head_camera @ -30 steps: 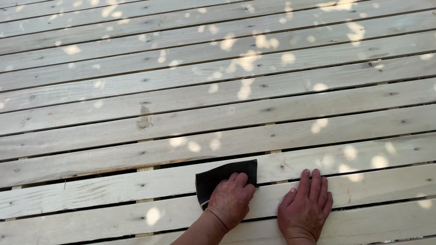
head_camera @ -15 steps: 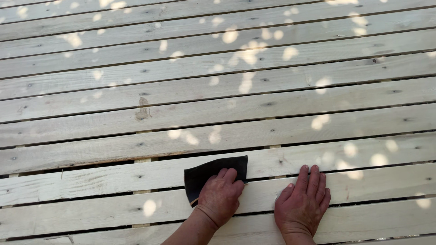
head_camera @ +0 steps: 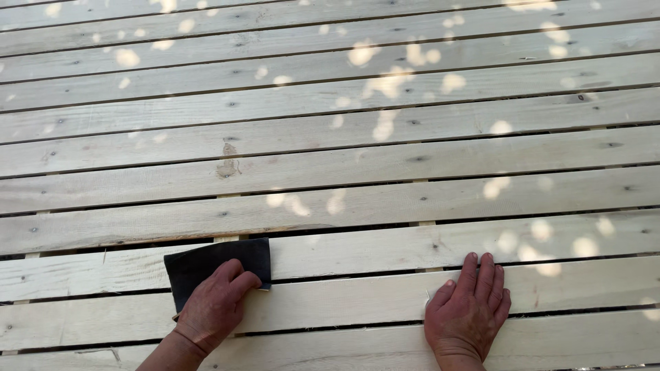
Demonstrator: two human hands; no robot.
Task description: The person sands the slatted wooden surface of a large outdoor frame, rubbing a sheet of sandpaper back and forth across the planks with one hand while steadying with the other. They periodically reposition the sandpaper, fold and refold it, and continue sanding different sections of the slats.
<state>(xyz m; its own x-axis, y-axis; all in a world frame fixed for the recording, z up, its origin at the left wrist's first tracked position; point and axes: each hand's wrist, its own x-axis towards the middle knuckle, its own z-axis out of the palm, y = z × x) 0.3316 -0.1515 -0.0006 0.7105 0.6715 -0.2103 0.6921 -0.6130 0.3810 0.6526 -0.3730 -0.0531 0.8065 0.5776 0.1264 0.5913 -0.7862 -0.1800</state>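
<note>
Nearest the camera, both hands are down on pale wood boards running L to R w/ dark gaps between them. Left hand at bottom left, forearm coming in from the lower edge, fingers loosely curled & pressing down on a dark sandpaper sheet. It's pinned under the palm rather than pinched, so no real grip. The sheet is roughly rectangular, almost black, lying flat across the gap between two boards; its upper part & right corner stick out past the fingers. Right hand at bottom centre-right, well apart from the sheet, open, flat, palm down, fingers together pointing away, thumb out to the left; holds nothing, just rests on bare wood.

Mid distance: more boards, a few small dark knots, pale joists showing thru the gaps. A brownish rough patch on one board, up & slightly right of the sheet.

Further back the planks go on to the top edge, dappled w/ round sunlight spots, thickest centre & upper right
</note>
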